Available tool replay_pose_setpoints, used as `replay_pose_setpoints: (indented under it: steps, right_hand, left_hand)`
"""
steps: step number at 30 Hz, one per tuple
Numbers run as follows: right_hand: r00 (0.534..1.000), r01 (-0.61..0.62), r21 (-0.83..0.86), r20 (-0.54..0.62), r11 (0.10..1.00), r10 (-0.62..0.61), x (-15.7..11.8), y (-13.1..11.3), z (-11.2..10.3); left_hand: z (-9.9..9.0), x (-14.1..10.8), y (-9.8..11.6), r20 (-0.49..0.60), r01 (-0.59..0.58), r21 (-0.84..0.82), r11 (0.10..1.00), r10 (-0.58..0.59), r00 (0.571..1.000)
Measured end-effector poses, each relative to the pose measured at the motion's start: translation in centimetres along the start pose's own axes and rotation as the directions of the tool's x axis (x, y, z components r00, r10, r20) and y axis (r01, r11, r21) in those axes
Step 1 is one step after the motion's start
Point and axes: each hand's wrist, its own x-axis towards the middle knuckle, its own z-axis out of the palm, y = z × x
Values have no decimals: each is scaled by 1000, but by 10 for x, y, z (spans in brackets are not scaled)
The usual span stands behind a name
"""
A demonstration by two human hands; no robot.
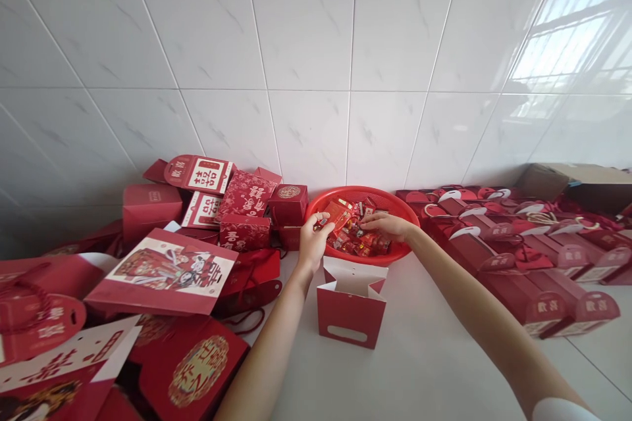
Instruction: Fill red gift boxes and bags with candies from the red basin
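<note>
A round red plastic basket (405, 209) against the wall holds wrapped sweets and small red packets (363, 247). My left hand (315, 237) is at the basket's left side, its fingers closed around something small that I cannot make out, beside a red packet (338, 216). Over the right part of the basket, my right hand (386, 226) reaches down among the sweets with fingertips together; what they pinch is too small to tell. Just in front of the basket, between my forearms, a red paper box (349, 316) stands upright with its top open and its white inside showing.
Red gift boxes and bags (162, 270) lie piled on the left. Rows of closed red boxes (528, 256) fill the right side, with a cardboard box (577, 175) behind them. A tiled wall (311, 131) rises behind the white table (395, 368).
</note>
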Motion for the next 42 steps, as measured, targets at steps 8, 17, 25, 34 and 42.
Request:
replay_pose_setpoints:
  steps: [8, 17, 25, 34, 42]
  right_hand:
    - [999, 43, 465, -6, 884, -46, -27, -6, -1]
    - [994, 107, 343, -47, 933, -97, -28, -1, 5]
    - [978, 160, -384, 186, 909, -94, -10, -6, 31]
    - [996, 44, -295, 92, 954, -18, 1, 1, 27]
    - [993, 88, 315, -107, 945, -57, -13, 7, -8]
  left_hand:
    - [-1, 2, -2, 6, 15, -26, 1000, -15, 1000]
    - [-3, 2, -3, 23, -3, -37, 999, 4, 1000]
    - [-3, 2, -2, 32, -3, -32, 999, 4, 999]
    - [-3, -1, 1, 24, -2, -29, 1000, 2, 1000]
    - [-2, 1, -1, 29, 16, -53, 998, -14, 999]
